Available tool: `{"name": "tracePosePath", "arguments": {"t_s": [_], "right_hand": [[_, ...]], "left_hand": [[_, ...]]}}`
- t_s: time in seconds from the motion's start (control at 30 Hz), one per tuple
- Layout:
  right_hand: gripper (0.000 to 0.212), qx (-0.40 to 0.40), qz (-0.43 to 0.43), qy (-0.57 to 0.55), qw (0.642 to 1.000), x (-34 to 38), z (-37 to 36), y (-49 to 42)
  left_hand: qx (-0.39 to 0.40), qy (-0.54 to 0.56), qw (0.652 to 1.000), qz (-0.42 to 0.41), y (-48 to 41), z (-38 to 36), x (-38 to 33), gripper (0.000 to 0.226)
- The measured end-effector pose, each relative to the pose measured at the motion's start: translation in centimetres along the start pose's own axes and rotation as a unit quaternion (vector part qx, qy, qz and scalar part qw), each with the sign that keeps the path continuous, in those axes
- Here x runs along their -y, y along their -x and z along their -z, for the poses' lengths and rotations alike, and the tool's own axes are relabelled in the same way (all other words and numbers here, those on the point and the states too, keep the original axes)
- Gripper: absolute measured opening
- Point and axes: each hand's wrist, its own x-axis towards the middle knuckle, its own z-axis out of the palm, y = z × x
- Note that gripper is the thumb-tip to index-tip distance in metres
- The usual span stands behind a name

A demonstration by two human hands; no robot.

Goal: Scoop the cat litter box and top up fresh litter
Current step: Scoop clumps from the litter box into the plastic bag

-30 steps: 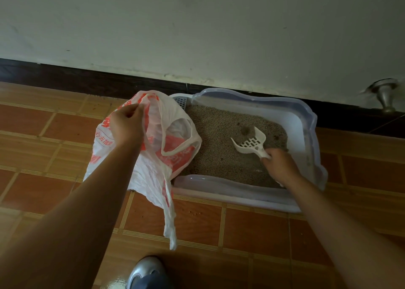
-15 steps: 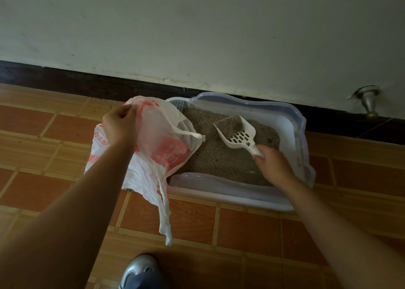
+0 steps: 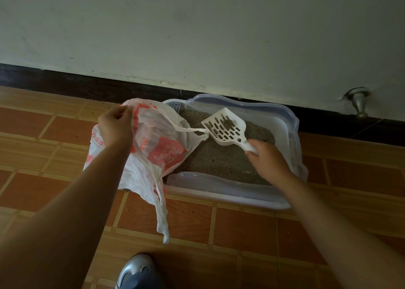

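A pale translucent litter box sits on the tiled floor against the wall, filled with grey litter. My right hand grips the handle of a white slotted scoop, raised above the litter with a dark clump lying in it. The scoop's front edge is close to the bag's mouth. My left hand pinches the top edge of a white plastic bag with red print, held open at the box's left end. One bag handle hangs down toward the floor.
A dark skirting board runs along the white wall behind the box. A metal door stopper sticks out at the right. My shoe is at the bottom. A few litter grains lie on the tiles in front of the box.
My right hand dug the scoop through the litter, lifted it and swung it left toward the bag. Loose litter has sifted out, leaving a clump. My left hand has kept the bag open.
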Motion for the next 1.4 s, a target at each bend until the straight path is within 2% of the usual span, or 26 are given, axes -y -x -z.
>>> {"name": "tracePosePath", "arguments": {"t_s": [0.27, 0.47, 0.73, 1.1, 1.4], "right_hand": [[0.028, 0.005, 0.011, -0.001, 1.0, 0.4, 0.7, 0.5], [0.026, -0.01, 0.018, 0.039, 0.999, 0.4, 0.6, 0.3], [0.028, -0.027, 0.033, 0.033, 0.999, 0.8, 0.8, 0.1], [0.03, -0.01, 0.005, 0.003, 1.0, 1.2, 0.5, 0.0], [0.021, -0.038, 0.088, -0.032, 0.995, 6.3, 3.4, -0.2]], "left_hand": [[-0.014, 0.002, 1.0, 0.005, 0.2, 0.4, -0.4, 0.025], [-0.012, 0.009, 1.0, 0.002, 0.1, 0.4, -0.3, 0.024], [-0.013, 0.003, 1.0, 0.0, -0.5, 0.9, 0.2, 0.02], [-0.012, 0.009, 1.0, 0.013, -0.8, 1.4, 0.2, 0.017], [-0.019, -0.01, 1.0, -0.002, -1.1, 1.6, 0.4, 0.02]]}}
